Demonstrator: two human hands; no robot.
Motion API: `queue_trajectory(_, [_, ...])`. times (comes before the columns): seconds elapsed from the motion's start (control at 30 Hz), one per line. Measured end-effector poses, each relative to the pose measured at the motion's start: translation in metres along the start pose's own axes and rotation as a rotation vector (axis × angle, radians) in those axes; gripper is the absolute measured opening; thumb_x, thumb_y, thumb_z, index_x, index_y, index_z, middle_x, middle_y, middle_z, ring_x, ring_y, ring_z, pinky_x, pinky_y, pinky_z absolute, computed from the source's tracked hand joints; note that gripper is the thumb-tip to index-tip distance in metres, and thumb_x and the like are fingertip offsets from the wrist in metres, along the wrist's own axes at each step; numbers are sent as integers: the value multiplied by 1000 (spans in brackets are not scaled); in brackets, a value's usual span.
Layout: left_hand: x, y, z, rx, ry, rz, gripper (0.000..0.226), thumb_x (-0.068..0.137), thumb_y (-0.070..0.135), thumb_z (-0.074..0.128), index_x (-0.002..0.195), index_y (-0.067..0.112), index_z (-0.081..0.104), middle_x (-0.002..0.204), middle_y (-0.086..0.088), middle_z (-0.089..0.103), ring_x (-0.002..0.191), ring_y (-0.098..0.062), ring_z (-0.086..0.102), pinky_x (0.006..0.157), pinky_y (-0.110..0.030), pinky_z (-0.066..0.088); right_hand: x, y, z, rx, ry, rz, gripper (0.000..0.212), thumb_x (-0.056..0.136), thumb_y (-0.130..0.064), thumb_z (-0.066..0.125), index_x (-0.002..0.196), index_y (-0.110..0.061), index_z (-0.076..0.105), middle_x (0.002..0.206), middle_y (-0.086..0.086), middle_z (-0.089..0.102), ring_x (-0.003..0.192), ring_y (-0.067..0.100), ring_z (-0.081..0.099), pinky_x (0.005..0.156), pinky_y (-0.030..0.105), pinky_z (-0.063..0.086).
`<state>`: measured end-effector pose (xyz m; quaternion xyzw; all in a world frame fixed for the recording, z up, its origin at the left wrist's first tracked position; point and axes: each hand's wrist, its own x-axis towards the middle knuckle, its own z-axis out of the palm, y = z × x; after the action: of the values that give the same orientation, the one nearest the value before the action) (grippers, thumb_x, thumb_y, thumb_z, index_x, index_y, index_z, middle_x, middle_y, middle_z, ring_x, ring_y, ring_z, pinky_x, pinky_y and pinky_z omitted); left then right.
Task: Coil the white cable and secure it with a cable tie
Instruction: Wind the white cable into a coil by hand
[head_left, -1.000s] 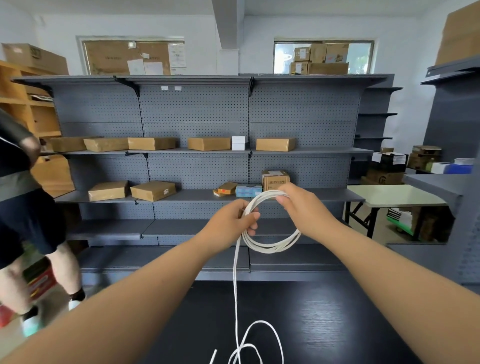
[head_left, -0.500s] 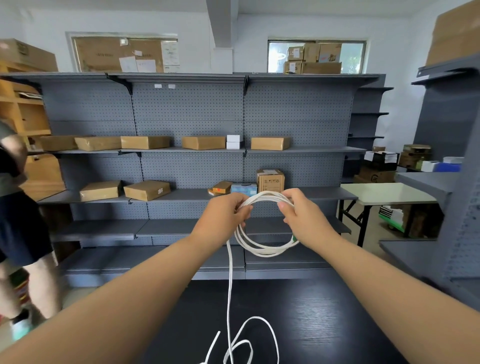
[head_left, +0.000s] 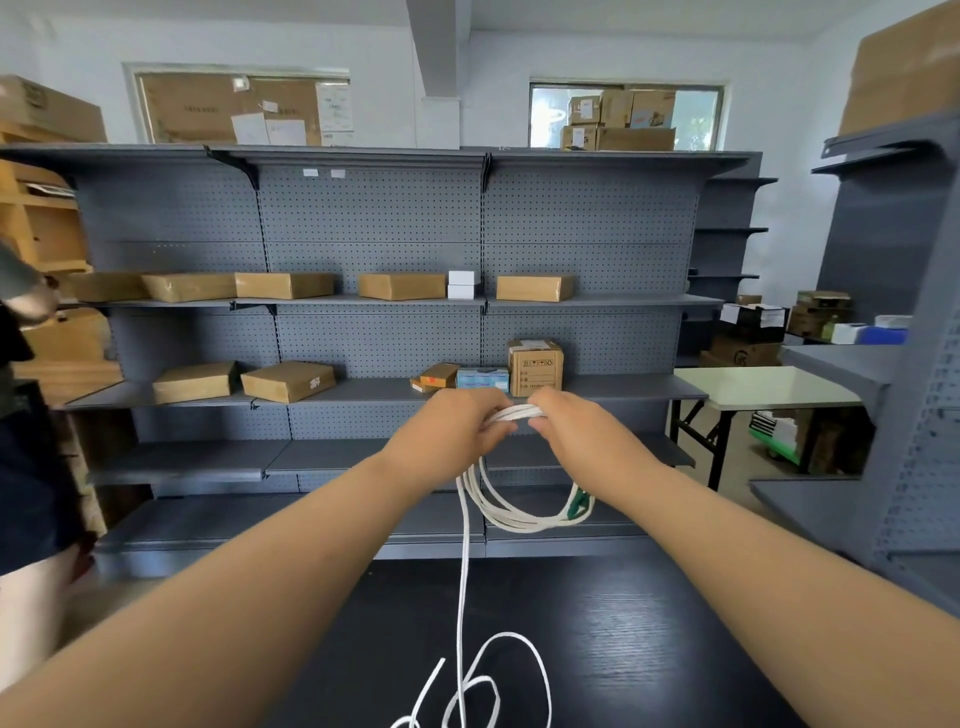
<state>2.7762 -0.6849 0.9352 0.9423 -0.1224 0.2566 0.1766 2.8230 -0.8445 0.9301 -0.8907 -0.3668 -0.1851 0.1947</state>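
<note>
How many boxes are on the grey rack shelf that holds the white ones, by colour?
Brown boxes: 5
White boxes: 2
Total: 7

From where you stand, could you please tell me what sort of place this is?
Most likely a stockroom or small warehouse: grey pegboard shelving holds taped cardboard boxes, more cartons are stacked by the window, and a white cable hangs half-coiled above a dark worktable.
</note>
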Motion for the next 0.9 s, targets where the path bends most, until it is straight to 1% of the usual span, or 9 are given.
queue_trajectory(0.07, [-4,-1,3,-211,-6,-71,8,91,19,57,96,17,63,74,3,63,64,-7,56,59,-14,38,-1,0,-3,38,-4,31,21,98,-23,37,103,-5,48,92,6,51,84,26,51,68,36,36])
queue_trajectory(0.13, [-7,-2,5,-376,-11,-133,5,91,18,58,87,21,59,70,8,62,59,1,57,59,-11,41,-1,0,-5,111,17,72,22,98,-22,37,109,-8,49,94,7,54,85,26,54,73,36,42])
queue_trajectory(0.2, [-9,-4,8,-465,-3,-186,9,90,19,59,83,23,57,71,10,63,61,0,57,62,-12,42,0,3,-6,183,49,116,22,98,-22,37,113,-11,49,94,8,58,83,25,56,75,37,45])
queue_trajectory(0.33, [-12,-5,15,-560,91,-250,11,89,22,60,79,23,58,74,8,66,65,-7,55,68,-22,44,1,8,-2,386,114,216,19,98,-22,38,109,-15,52,85,2,56,72,17,51,66,31,43])
queue_trajectory(0.43, [-11,-2,16,-490,165,-265,14,90,20,58,77,24,59,75,6,67,64,-8,54,65,-21,43,0,7,3,444,166,247,19,98,-20,37,106,-12,53,85,4,56,71,20,52,68,35,46])
queue_trajectory(0.57, [-6,1,13,-291,185,-234,12,92,21,54,90,15,65,82,-8,69,69,-16,55,62,-26,39,-4,5,8,452,180,281,20,98,-22,36,104,-12,52,88,7,59,75,26,58,73,40,50])
queue_trajectory(0.67, [-3,2,7,-179,192,-188,17,94,20,51,93,12,66,80,-13,68,70,-24,56,61,-29,39,-3,5,5,319,160,255,21,99,-24,35,111,-14,49,99,10,62,87,29,59,77,43,49])
queue_trajectory(0.77, [1,3,3,-59,164,-110,19,94,18,49,92,7,64,72,-15,62,64,-25,50,60,-32,37,0,1,0,161,153,186,25,99,-22,37,120,-13,46,110,8,57,97,27,55,77,35,42])
queue_trajectory(0.9, [8,6,1,185,64,15,21,95,19,45,98,8,62,84,-13,63,78,-31,58,69,-38,43,3,-6,-2,4,57,82,21,99,-22,36,110,-9,47,106,11,55,91,30,53,73,39,41])
